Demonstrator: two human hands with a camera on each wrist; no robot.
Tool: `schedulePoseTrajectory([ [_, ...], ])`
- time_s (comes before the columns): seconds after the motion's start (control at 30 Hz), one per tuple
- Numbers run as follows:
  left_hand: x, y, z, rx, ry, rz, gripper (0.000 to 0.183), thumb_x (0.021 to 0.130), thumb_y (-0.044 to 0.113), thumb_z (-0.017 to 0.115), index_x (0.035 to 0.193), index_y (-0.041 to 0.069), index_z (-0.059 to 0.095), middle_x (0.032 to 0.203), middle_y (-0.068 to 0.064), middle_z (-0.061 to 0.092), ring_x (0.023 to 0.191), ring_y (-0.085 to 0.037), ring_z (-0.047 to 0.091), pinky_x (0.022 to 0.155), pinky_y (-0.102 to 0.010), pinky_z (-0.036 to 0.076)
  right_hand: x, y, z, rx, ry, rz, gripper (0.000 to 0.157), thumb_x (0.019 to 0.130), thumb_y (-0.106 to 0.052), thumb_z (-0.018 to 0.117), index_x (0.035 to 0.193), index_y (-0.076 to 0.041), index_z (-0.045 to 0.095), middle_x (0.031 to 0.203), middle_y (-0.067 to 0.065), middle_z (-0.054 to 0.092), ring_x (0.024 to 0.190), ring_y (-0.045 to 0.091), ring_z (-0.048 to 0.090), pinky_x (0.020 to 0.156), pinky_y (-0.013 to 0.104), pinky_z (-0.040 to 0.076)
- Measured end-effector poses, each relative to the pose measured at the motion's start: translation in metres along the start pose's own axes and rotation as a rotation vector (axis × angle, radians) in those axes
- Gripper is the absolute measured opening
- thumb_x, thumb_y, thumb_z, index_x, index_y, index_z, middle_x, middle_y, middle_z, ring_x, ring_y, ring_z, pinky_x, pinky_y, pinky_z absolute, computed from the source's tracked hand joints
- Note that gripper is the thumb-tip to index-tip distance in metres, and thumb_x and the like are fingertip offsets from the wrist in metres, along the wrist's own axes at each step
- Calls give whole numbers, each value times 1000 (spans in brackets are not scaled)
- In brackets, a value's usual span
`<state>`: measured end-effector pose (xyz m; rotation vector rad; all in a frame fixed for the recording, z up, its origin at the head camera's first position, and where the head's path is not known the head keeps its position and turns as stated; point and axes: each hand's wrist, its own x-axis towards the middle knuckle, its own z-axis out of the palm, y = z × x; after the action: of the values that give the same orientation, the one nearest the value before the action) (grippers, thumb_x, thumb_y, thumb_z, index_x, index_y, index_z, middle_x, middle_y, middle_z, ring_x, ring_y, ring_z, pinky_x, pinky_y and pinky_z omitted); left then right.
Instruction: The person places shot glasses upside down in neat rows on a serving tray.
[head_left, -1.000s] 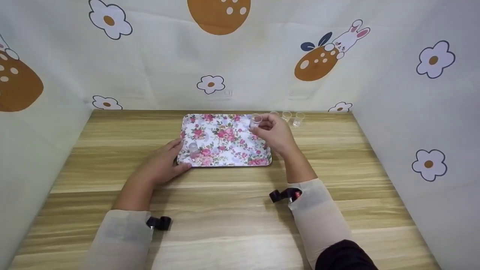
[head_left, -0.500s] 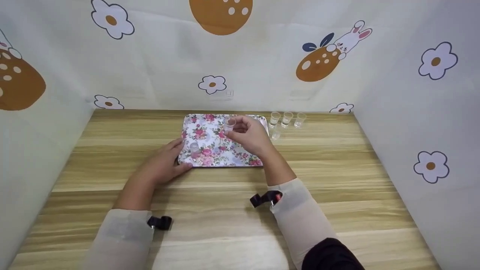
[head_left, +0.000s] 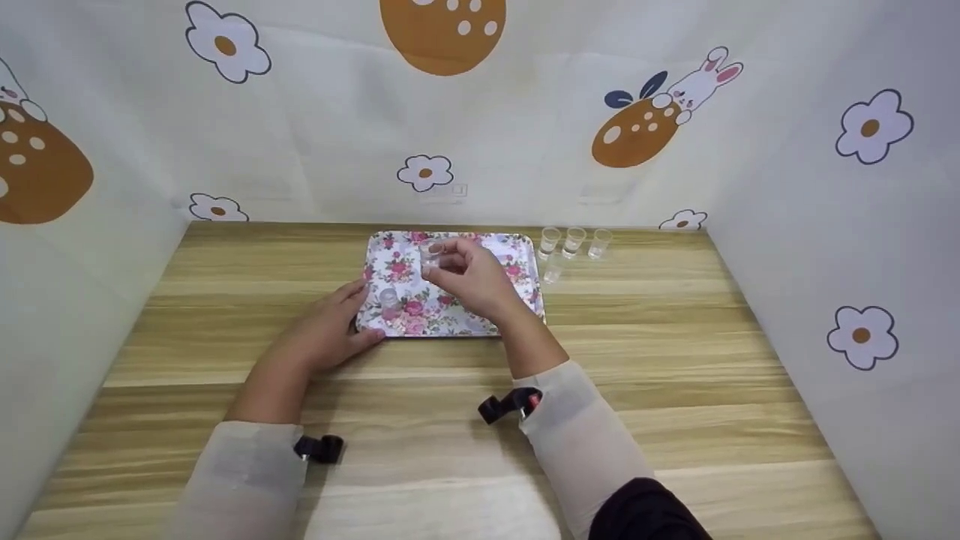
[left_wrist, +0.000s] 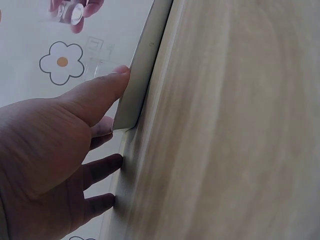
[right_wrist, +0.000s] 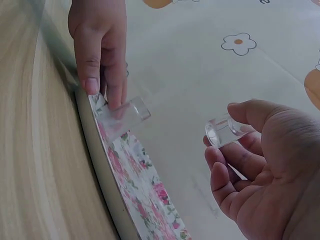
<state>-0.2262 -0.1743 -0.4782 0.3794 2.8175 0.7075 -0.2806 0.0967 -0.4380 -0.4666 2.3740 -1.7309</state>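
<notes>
A small clear plastic cup (head_left: 430, 259) is pinched between the thumb and fingers of my right hand (head_left: 476, 281), above the middle of the flowered tray (head_left: 450, 321). The right wrist view shows this held cup (right_wrist: 218, 131) tilted, apart from the tray. Another clear cup (head_left: 388, 301) stands upright on the tray's left front part. At that corner my left hand (head_left: 319, 328) rests against the tray, thumb on the front rim and fingers along the left side. In the left wrist view, the left fingers (left_wrist: 102, 169) look spread and fairly straight.
Several more clear cups stand on the wooden table (head_left: 660, 330) by the tray's right side: three in a back row, such as the middle cup (head_left: 574, 243), and a nearer cup (head_left: 553, 271). A patterned cloth wall (head_left: 315, 135) encloses the back and sides.
My right hand has carried the pinched cup leftward from the tray's right back corner to over its middle, uncovering the cups at the right. The left hand and tray stay put.
</notes>
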Motion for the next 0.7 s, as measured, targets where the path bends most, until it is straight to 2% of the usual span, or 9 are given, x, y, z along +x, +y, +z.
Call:
schedulePoseTrajectory([
  [0.1,0,0,-1,-6,-8,-16,89,104,52,65,171,10,25,182,-8,15,164,-50,20,133,-68,20,1,1,3,-14,-8,-27,35,97,-27,80,130,-16,71,114,5,76,101,17,72,86,49,68],
  [0.3,-1,0,-1,-10,-4,-5,89,104,53,65,171,10,25,182,-9,15,164,-50,20,132,-69,20,2,5,7,-56,-33,-57,39,97,-29,81,133,-15,74,109,4,71,89,13,66,71,29,63],
  [0.37,-1,0,-2,-9,2,0,89,104,52,65,170,9,26,182,-9,15,164,-49,20,133,-68,20,3,6,8,-84,-30,-69,39,98,-30,81,134,-16,75,112,5,70,90,12,66,71,25,62],
  [0.53,-1,0,-1,-14,3,6,87,104,49,66,170,8,26,182,-9,16,164,-48,20,133,-67,21,3,11,10,-177,-20,-90,38,101,-36,77,135,-19,75,117,5,65,91,12,63,76,24,58],
  [0.7,-2,0,-1,-21,-3,15,86,105,46,66,170,6,27,181,-12,18,164,-48,21,134,-66,22,4,15,11,-237,-25,-116,37,102,-30,75,135,-16,75,113,3,60,89,11,55,78,25,50],
])
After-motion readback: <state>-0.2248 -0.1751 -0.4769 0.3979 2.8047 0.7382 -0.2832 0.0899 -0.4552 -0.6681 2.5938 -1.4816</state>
